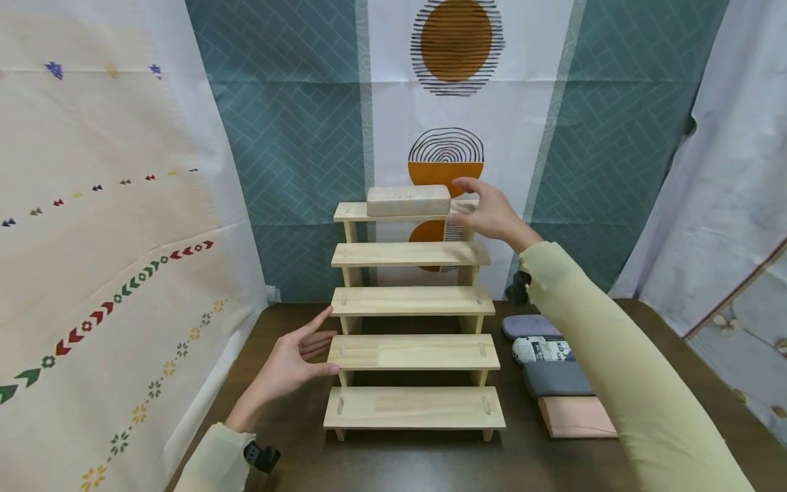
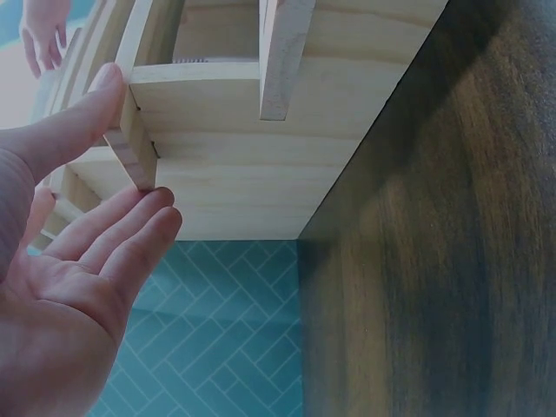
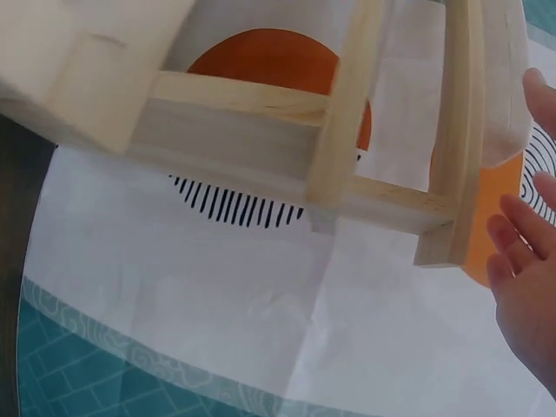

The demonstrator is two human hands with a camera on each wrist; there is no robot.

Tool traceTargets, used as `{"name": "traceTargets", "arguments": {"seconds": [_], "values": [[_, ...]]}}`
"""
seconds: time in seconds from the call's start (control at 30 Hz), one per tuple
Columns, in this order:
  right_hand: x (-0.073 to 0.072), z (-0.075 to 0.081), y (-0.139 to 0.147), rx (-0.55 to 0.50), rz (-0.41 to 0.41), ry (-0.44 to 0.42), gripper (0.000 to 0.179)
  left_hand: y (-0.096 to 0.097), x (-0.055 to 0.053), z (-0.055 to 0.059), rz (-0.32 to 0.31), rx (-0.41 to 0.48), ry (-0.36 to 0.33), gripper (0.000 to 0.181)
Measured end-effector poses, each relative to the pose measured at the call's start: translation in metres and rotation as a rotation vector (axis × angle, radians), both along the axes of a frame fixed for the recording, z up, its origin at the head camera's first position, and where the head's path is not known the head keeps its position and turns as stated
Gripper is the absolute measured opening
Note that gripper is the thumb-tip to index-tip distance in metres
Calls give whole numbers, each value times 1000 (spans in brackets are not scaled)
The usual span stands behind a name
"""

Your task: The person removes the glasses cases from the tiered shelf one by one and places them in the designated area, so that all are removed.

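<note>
A tiered wooden display stand (image 1: 412, 301) rises in the middle of the table. On its top shelf lies a cream oblong case (image 1: 408, 202), perhaps a glasses case. My right hand (image 1: 488, 212) is at the right end of that case, thumb and fingers apart; in the right wrist view the fingers (image 3: 521, 234) stand off the case (image 3: 506, 87). My left hand (image 1: 289, 362) is at the stand's left side. In the left wrist view its thumb and fingertips (image 2: 156, 198) pinch the end of one shelf (image 2: 135, 152).
Right of the stand, a purple case (image 1: 530, 325), a newsprint-patterned case (image 1: 544, 349), a grey case (image 1: 556, 379) and a pink case (image 1: 578, 417) lie in a row on the dark wooden table (image 1: 406, 468), partly under my right arm. Patterned cloths (image 1: 283, 137) hang behind and at both sides.
</note>
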State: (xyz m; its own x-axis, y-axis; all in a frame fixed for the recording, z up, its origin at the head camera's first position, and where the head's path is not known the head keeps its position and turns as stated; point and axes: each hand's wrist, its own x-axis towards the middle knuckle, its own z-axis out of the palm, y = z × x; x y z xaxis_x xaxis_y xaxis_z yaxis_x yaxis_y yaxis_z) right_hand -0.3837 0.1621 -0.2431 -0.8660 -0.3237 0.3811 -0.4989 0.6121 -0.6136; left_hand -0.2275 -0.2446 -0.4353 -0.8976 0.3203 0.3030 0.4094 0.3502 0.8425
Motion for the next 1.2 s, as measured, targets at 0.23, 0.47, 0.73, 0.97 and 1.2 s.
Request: {"name": "traceTargets", "arguments": {"seconds": [0.23,0.47,0.73,0.97,1.2], "values": [[-10,6,-10,10,31,-71,79,2,1,0,15,-2,-5,107],[-17,6,-21,-14,56,-106,80,2,2,-1,15,-11,-15,107],[-24,9,-27,-9,38,-109,74,1,0,0,17,-11,-11,107],[-24,8,-24,-19,28,-118,74,1,0,-1,22,-13,-19,106],[-24,8,-18,-34,12,-129,78,1,-1,0,15,-9,-11,107]]}}
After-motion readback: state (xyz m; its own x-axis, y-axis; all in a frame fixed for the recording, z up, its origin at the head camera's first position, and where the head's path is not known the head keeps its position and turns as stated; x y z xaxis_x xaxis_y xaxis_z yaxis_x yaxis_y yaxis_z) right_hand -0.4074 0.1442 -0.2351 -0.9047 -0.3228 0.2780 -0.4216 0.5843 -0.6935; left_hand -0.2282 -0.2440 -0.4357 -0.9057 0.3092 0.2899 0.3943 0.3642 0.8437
